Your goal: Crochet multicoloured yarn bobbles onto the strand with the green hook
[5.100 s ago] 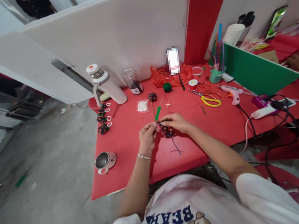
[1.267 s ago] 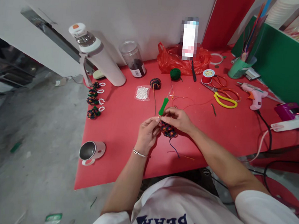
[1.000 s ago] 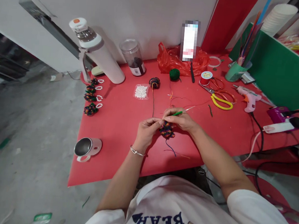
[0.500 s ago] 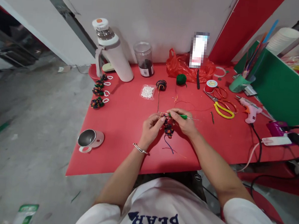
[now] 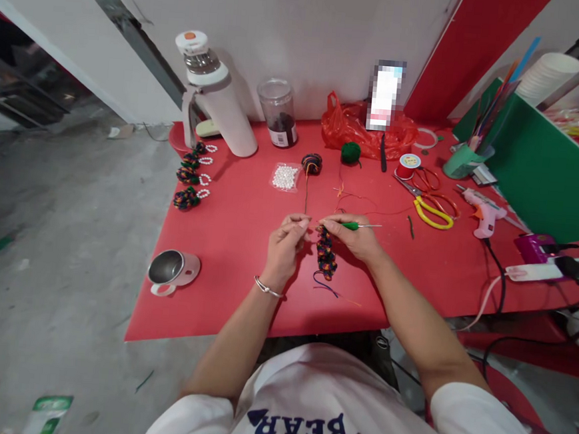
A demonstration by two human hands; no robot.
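My right hand [image 5: 355, 237] pinches a green-handled crochet hook [image 5: 353, 226] whose metal shaft points right. From its fingers hangs a ruffled multicoloured crochet piece [image 5: 327, 253], loose yarn ends trailing onto the red table [image 5: 225, 265]. My left hand [image 5: 285, 240], with a bracelet at the wrist, is closed in a pinch on the yarn strand [image 5: 306, 195] that runs up to a multicoloured yarn ball [image 5: 312, 163]. The two hands are a few centimetres apart above the table's middle.
Back left stand a white bottle [image 5: 213, 94], a clear jar [image 5: 277, 112] and finished crochet pieces with pearl loops [image 5: 190, 176]. A bag of pearls [image 5: 285, 176], green yarn ball [image 5: 351, 152], yellow scissors [image 5: 433, 211], glue gun [image 5: 483, 209] and cables lie around. A steel mug [image 5: 167, 273] sits front left.
The crochet piece was bunched between both hands and now hangs stretched out from my right hand. The hook turned from upright to pointing right. The left hand drew slightly away.
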